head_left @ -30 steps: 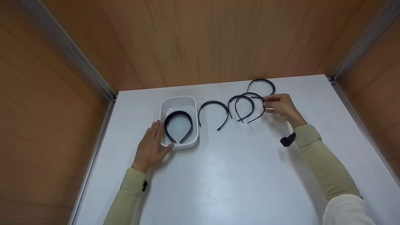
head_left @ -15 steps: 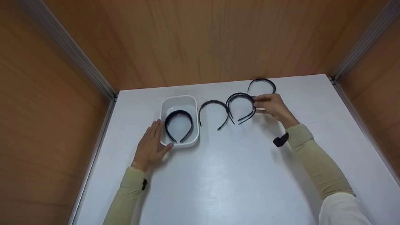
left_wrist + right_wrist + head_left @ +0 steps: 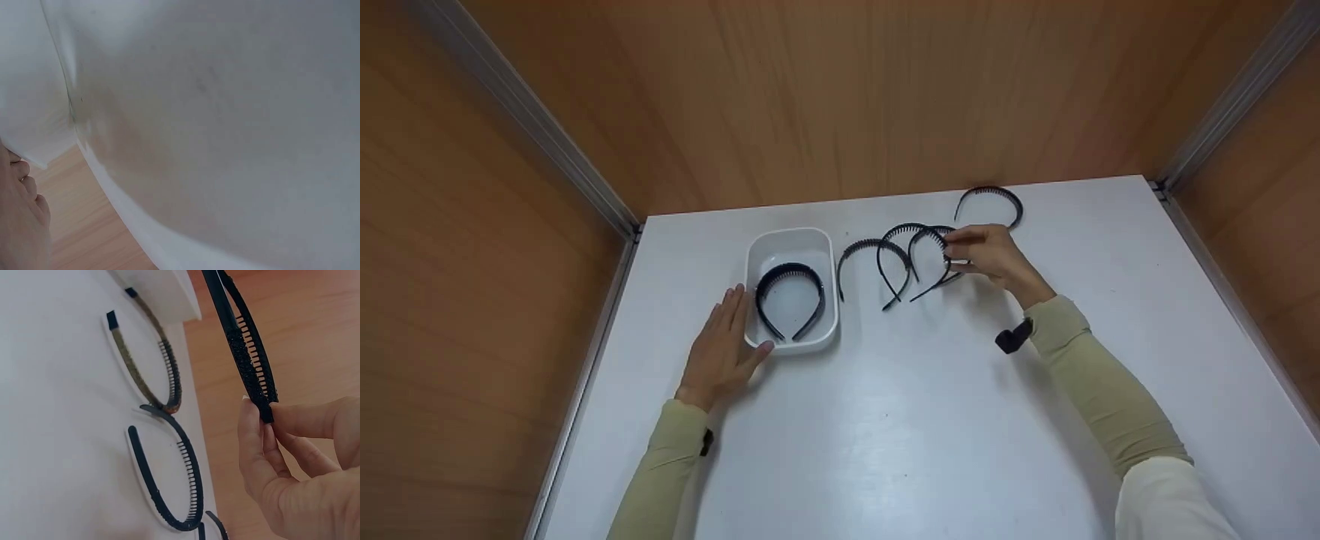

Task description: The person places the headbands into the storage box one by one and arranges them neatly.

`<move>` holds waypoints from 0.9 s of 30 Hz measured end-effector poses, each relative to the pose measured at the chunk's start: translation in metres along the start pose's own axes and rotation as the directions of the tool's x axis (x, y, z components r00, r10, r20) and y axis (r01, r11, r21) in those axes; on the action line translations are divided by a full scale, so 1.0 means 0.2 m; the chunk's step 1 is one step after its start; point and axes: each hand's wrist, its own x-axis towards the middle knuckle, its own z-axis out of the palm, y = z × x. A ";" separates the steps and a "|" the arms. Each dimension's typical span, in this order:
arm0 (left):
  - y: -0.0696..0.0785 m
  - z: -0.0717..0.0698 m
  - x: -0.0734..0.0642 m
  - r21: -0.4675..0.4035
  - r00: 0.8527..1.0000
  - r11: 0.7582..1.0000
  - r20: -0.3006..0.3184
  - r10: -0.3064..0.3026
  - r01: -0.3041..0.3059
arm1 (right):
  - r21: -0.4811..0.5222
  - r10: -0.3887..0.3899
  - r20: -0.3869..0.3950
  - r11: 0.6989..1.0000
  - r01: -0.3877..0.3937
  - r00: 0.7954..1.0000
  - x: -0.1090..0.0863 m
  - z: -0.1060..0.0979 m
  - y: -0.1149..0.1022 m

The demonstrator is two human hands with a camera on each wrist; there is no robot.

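My right hand (image 3: 994, 255) pinches a black toothed headband (image 3: 243, 354) by its curved top, between thumb and fingertips. In the right wrist view this headband is above the table, its teeth and dark glittery band showing. Behind it, partly hidden by the hand in the head view, lies another black headband (image 3: 194, 478). One with a gold-brown glittery band (image 3: 125, 354) lies beside the white container (image 3: 791, 231). My left hand (image 3: 718, 356) rests with straight fingers along the container's left side, thumb at the front corner. Inside the container is a thick black headband (image 3: 787, 268), possibly more than one stacked.
A further black headband (image 3: 991, 189) lies near the table's back edge. The white table (image 3: 885, 435) meets a wooden back wall (image 3: 840, 97), with wooden side panels and metal corner posts. A small black device (image 3: 1014, 336) sits at my right wrist.
My right hand has moved left with the pinched headband, passing over the middle headband towards the one beside the container. My left hand stays in place at the container.
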 end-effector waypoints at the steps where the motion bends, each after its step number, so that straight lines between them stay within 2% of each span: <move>1: 0.00 0.00 0.00 -0.001 1.000 1.000 0.004 -0.003 0.003 | 0.005 0.001 0.001 1.000 -0.001 1.000 0.00 0.01 0.00; 14: 0.01 -0.01 -0.01 0.013 0.998 0.999 0.046 -0.032 0.031 | 0.030 -0.004 0.051 1.000 0.003 0.999 0.03 0.16 -0.03; 27: 0.02 0.00 0.00 0.022 0.999 0.999 0.025 -0.025 0.024 | 0.020 -0.013 0.077 1.000 0.011 0.997 0.04 0.25 -0.05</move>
